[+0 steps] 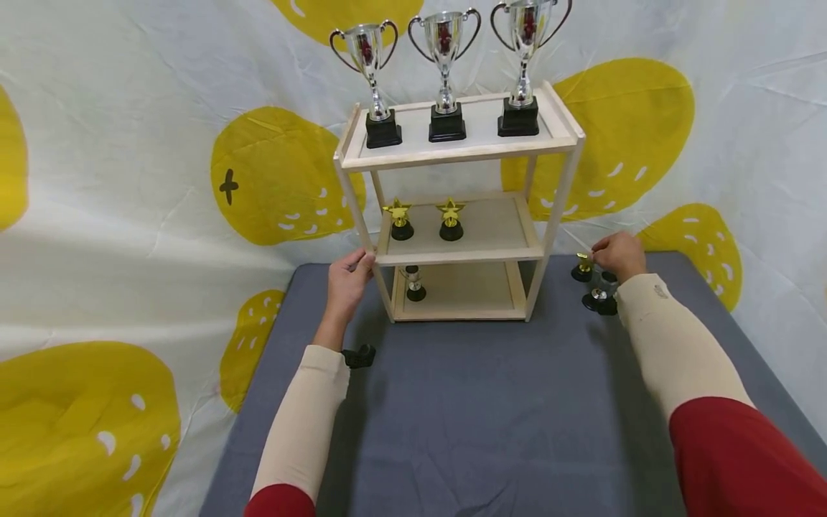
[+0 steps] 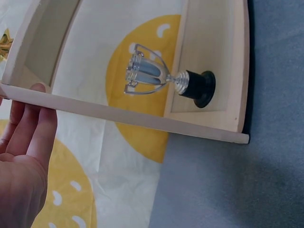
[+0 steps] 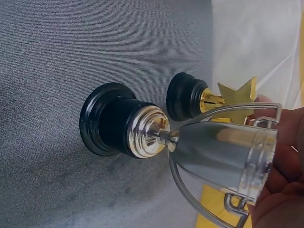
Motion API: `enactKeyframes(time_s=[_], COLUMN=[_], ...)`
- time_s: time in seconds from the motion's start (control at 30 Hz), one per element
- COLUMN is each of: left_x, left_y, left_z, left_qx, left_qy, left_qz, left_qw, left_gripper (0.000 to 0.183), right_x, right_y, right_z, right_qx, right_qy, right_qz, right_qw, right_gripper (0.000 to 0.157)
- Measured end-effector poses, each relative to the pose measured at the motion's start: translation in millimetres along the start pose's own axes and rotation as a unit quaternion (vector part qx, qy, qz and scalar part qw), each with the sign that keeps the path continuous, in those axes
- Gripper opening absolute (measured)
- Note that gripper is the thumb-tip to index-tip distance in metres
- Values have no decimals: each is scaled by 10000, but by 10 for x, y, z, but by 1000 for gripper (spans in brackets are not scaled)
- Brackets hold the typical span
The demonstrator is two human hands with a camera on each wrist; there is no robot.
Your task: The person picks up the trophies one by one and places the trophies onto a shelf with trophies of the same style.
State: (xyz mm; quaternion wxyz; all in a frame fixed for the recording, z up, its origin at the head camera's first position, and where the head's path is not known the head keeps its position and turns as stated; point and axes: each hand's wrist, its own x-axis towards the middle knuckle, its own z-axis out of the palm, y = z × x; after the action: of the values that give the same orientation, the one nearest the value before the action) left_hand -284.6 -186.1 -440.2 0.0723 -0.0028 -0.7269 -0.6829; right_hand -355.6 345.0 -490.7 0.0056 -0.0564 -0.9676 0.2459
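My left hand (image 1: 349, 283) grips the left post of a pale wooden shelf (image 1: 460, 255) at middle-tier height; its fingers (image 2: 40, 128) reach behind the post in the left wrist view. At the right, my right hand (image 1: 622, 256) pinches the top of a small gold star trophy (image 1: 583, 266), whose black base (image 3: 183, 97) is on the grey cloth. Close in front of that hand stands a small silver cup trophy (image 3: 218, 152) with two handles, partly covering the star and the fingers in the right wrist view.
Three large silver cups, including the middle one (image 1: 446, 68), stand on the top tier. Two gold star trophies, one at left (image 1: 400, 219), are on the middle tier. The bottom tier holds a small silver cup (image 2: 152, 73). A patterned cloth (image 1: 161, 179) hangs behind the table (image 1: 452, 402).
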Motion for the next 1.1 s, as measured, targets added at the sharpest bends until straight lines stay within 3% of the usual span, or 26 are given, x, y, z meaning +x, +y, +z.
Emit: enactKeyframes(time_s=[0.3, 0.6, 1.1], left_x=[5, 18, -11], left_y=[-29, -33, -10], left_z=[33, 20, -1], left_qx=[62, -6, 74], left_qy=[-12, 10, -28], left_qz=[-30, -55, -97], left_qw=[10000, 10000, 9999], left_gripper=[42, 42, 44], right_x=[32, 57, -320], right_y=[68, -92, -398], right_z=[52, 1, -293], right_qx=[-270, -136, 368], right_qy=[20, 64, 130], right_qz=[-229, -586, -1109], right_qw=[9994, 9982, 9931], right_gripper=[33, 33, 32])
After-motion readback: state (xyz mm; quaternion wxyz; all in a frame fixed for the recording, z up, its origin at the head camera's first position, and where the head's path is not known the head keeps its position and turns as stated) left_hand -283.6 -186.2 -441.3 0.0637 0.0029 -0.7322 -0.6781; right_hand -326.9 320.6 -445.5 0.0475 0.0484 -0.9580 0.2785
